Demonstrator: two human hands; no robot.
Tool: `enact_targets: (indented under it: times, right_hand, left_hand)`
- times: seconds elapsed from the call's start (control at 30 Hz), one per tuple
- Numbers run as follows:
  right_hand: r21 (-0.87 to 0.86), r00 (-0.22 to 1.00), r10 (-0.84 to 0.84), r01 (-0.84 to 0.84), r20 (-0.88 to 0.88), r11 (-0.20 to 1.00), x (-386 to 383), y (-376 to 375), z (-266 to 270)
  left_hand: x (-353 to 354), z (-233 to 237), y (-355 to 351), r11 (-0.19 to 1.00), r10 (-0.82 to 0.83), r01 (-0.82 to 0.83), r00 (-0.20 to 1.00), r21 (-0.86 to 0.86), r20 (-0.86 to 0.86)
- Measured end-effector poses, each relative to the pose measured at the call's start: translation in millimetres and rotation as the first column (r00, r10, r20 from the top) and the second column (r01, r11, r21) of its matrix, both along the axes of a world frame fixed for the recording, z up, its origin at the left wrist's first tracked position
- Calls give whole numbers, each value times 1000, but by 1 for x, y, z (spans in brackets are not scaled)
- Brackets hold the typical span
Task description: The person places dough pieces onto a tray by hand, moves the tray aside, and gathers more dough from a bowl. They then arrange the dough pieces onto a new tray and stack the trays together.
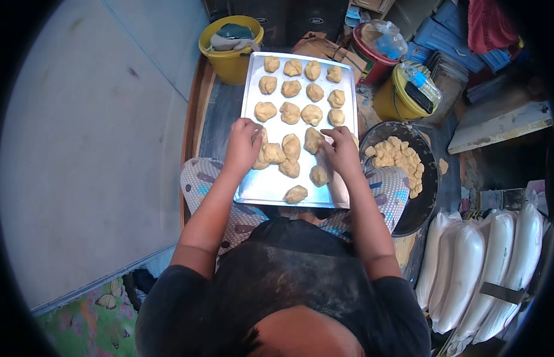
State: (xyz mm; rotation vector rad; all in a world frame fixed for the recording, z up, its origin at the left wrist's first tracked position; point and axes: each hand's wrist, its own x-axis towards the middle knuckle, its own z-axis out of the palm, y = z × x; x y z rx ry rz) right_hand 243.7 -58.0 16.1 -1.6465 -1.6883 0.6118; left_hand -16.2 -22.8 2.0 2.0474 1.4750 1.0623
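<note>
A silver metal tray (277, 191) rests across my lap, with rows of rough dough balls (290, 88) on its far part. My left hand (244, 146) is at the tray's left edge, its fingers curled on a dough ball partly hidden behind them. Next to it, dough pieces (274, 153) lie pressed together in a loose cluster. At the right, the thumb and fingers of my right hand (342, 153) grip a dough ball (313, 140) on the tray. Two single dough balls (296, 194) lie close to the near edge.
A black basin (424, 205) holding many small dough pieces (402, 160) stands right of my knee. Yellow buckets (232, 68) and a red bucket (372, 65) are beyond the tray. Filled plastic bags (464, 265) lie at the lower right. A pale wall (104, 149) bounds the left.
</note>
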Motion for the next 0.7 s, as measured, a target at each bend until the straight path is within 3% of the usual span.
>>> enact_targets:
  times: [0.03,0.07,0.1,0.17,0.3,0.37,0.43,0.5,0.53,0.57,0.6,0.67,0.7]
  right_hand:
    - [58,998,-20,17,55,998,0,-10,13]
    - [15,998,-53,52,39,999,5,-18,21]
    - [149,982,-75,49,174,988,17,-20,14]
    - [265,931,-227,151,286,952,31,-21,6]
    - [176,946,-129,79,296,981,45,-7,-24]
    - [13,984,-159,160,-83,987,34,-5,-22]
    - [-12,983,-144,144,-115,990,25,-5,-25]
    - [234,978,-114,71,176,970,23,-3,-22]
    - [248,951,-110,37,289,968,17,-8,-15]
    - [245,950,-110,37,291,969,10,-8,-8]
    - [205,947,-26,-43,321,978,1,-10,-2]
    - [43,904,127,-158,408,987,-9,-8,-4]
    - [44,905,125,-156,407,987,-10,-7,-10]
  left_hand:
    - [-1,3,-6,996,-12,29,984,89,-180]
    - [-3,7,-12,979,-113,87,984,-184,-135]
    - [-5,4,-14,978,-113,87,985,-190,-133]
    - [-12,1,-18,963,-189,162,975,-214,-113]
    - [-14,17,-15,929,-308,234,919,-287,-246]
    - [-13,21,-20,896,-383,255,858,-364,-341]
    - [-8,27,-25,894,-377,240,859,-378,-347]
    - [-8,24,-19,898,-366,229,861,-375,-353]
    - [-11,11,-12,893,-327,215,914,-396,-240]
    - [-14,-3,-7,883,-280,205,952,-422,-122]
    - [-14,-8,-7,878,-285,209,951,-430,-119]
    - [-15,-16,-6,923,-241,148,943,-355,-232]
    - [-13,-14,-7,923,-242,150,942,-355,-233]
